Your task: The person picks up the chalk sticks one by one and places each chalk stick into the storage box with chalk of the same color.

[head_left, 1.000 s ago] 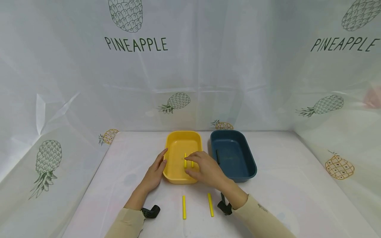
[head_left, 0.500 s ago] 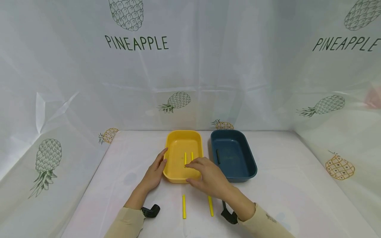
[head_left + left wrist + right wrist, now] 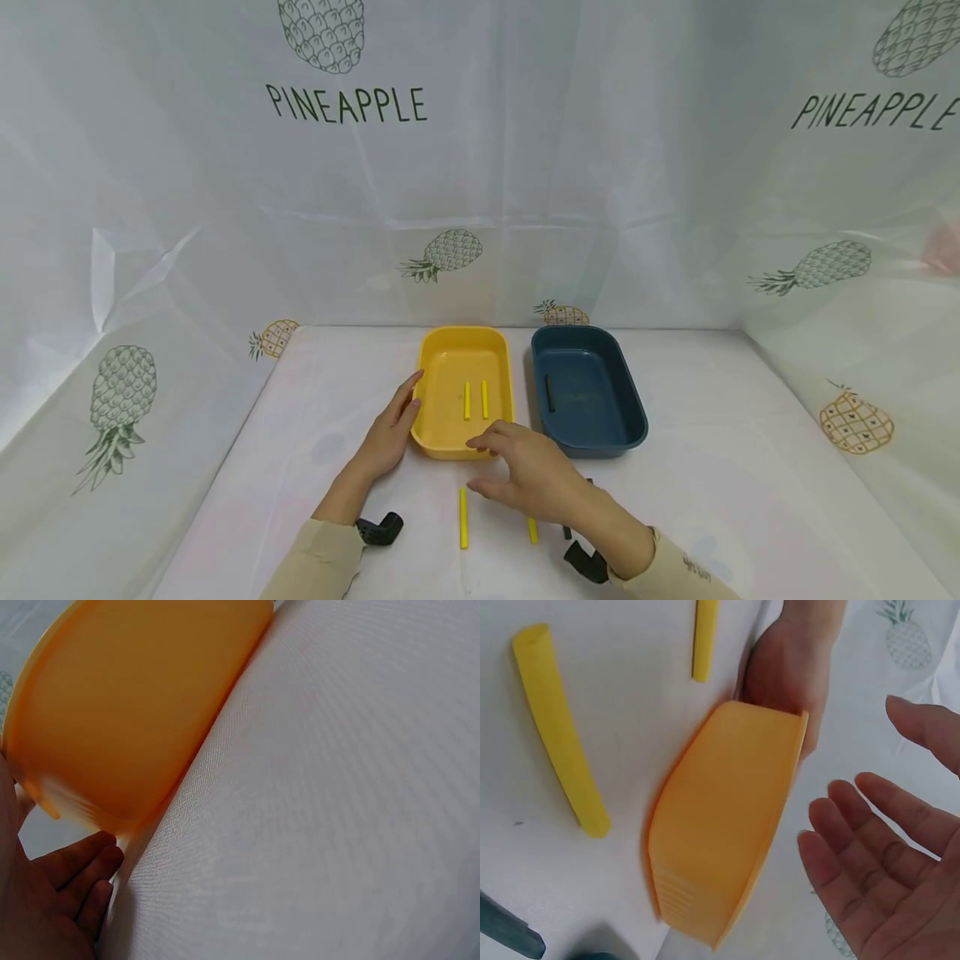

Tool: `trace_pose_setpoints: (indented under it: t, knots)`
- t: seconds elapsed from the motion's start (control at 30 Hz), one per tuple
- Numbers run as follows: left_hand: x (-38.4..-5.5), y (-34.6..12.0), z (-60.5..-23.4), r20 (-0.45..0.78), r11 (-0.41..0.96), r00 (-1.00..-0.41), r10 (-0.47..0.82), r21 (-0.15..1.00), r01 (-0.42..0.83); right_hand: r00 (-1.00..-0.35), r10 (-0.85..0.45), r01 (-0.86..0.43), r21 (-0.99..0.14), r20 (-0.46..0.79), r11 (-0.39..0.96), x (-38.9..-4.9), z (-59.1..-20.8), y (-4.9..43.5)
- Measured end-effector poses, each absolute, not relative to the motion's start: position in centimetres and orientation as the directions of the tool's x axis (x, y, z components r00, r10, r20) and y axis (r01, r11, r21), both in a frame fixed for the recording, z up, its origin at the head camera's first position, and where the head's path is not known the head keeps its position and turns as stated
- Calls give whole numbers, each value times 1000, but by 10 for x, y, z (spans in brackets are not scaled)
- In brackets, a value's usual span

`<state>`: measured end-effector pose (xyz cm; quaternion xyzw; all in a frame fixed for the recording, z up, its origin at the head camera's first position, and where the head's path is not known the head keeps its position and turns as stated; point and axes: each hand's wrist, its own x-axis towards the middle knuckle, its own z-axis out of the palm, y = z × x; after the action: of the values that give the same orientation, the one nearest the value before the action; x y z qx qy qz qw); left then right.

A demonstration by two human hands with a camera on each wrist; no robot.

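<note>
My left hand (image 3: 388, 433) rests against the left side of the yellow tray (image 3: 461, 333); the left wrist view shows its fingers fairly straight along the tray's outer wall. Two yellow sticks (image 3: 467, 401) lie side by side inside the tray. My right hand (image 3: 536, 471) hovers over the tray's front right corner, thumb and fingers spread, with nothing between them. On the table in front lie two more yellow sticks, one (image 3: 463, 518) in plain sight and the other (image 3: 533, 531) partly hidden under the right hand. A dark stick (image 3: 567, 532) shows partly beneath the right forearm.
A dark blue tray (image 3: 637, 400) stands just right of the yellow one, with a dark stick (image 3: 551, 393) near its left wall. Behind both trays rises a white pineapple-print sheet (image 3: 622, 167). Black wrist cameras (image 3: 381, 529) sit on both wrists.
My right hand has drawn back toward the front from over the yellow sticks inside the yellow tray, uncovering both of them. The left hand stays at the tray's side.
</note>
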<state>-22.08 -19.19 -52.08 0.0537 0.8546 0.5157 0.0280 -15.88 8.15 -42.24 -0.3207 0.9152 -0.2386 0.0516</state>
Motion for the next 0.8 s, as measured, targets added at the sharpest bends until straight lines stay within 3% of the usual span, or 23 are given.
trace_pose_setpoints:
  t: [0.47,0.8]
  knots:
    - [-222,-191,-520,-3,464,-994,110,884,48,-746,-651,-575,-355,-141,737,-145,-442,68]
    - [-219,-191,-519,6,459,-994,111,887,56,-743,-645,-594,-270,-177,758,-140,-461,57]
